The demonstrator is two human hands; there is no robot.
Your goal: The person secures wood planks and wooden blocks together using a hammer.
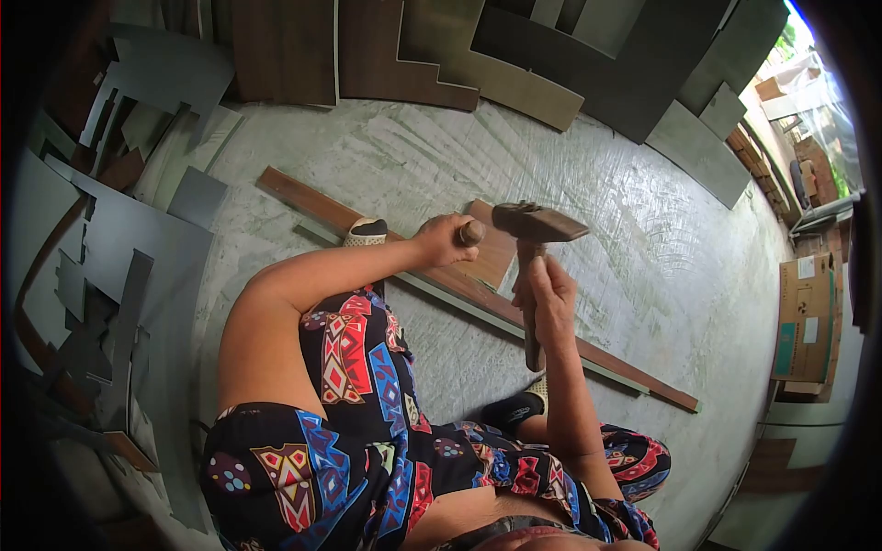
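My left hand is closed around an upright tool with a round wooden handle end, held over a long brown wooden strip. What lies below that fist is hidden. In my right hand is a hammer, its head raised to the right of the tool's handle end and apart from it. A small brown board piece rests against the long strip. Beside the strip runs a greenish-edged strip. A shoe is at the strips on the left.
Brown and dark panels stand along the back. Grey offcuts and a large sheet pile up at the left. A cardboard box is at the right. Another shoe rests on the concrete floor.
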